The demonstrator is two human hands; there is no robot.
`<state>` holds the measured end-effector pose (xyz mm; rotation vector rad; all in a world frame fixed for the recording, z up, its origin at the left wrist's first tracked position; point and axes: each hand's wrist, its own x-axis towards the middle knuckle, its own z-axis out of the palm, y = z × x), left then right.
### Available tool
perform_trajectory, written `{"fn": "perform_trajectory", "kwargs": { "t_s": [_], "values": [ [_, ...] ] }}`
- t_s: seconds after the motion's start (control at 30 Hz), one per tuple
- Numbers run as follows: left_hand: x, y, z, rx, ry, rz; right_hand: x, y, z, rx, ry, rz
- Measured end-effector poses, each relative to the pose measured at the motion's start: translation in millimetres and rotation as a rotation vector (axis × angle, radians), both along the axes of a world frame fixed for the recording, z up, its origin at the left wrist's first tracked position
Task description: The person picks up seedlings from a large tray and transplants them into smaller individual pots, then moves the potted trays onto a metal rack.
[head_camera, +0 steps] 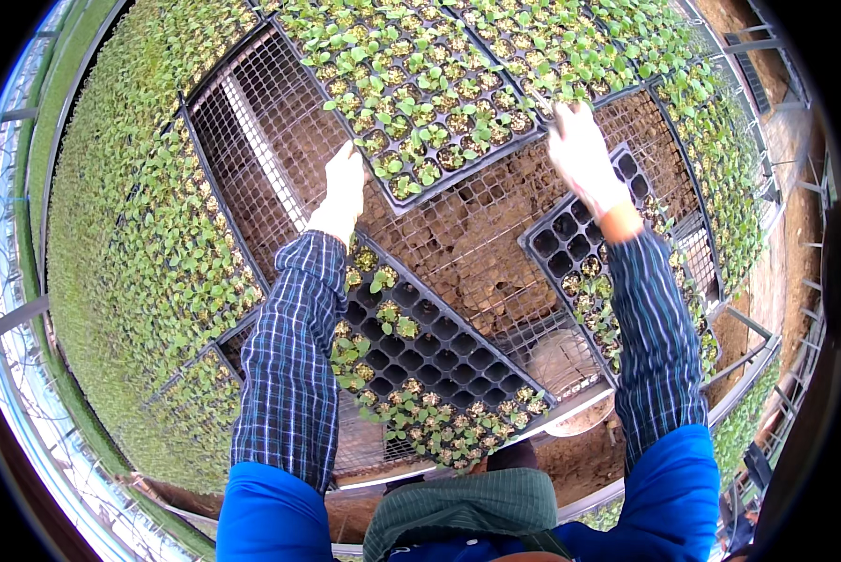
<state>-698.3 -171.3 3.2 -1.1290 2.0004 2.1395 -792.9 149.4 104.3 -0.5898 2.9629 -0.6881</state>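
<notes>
A black plastic plug tray of young green seedlings (427, 91) lies at an angle before me, its near corner jutting over wire mesh. My left hand (343, 186), in a white glove, grips its left edge, fingers partly hidden. My right hand (580, 154), also gloved, is closed at its near right corner; the fingertips are blurred. Below my left hand is a second plug tray (434, 344), many cells empty and seedlings mostly along its near end and left side. Under my right forearm, a third tray (564, 235) shows empty cells at its upper end and seedlings lower down.
The trays rest on a wire mesh bench (477, 232) with soil ground beneath. Dense seedling trays (160, 267) cover the left side, and more seedlings (719, 183) line the right. A round pale container (568, 362) shows below the mesh near the front metal rail (589, 400).
</notes>
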Motion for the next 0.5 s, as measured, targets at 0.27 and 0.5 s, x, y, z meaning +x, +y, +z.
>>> {"fn": "perform_trajectory", "kwargs": {
  "t_s": [0.27,0.5],
  "values": [
    [5,34,25,0.004,-0.066,-0.065,153,124,71,-0.13,-0.362,-0.382],
    [16,18,1,0.219,-0.115,0.13,223,133,103,-0.18,-0.361,-0.319]
  ]
}}
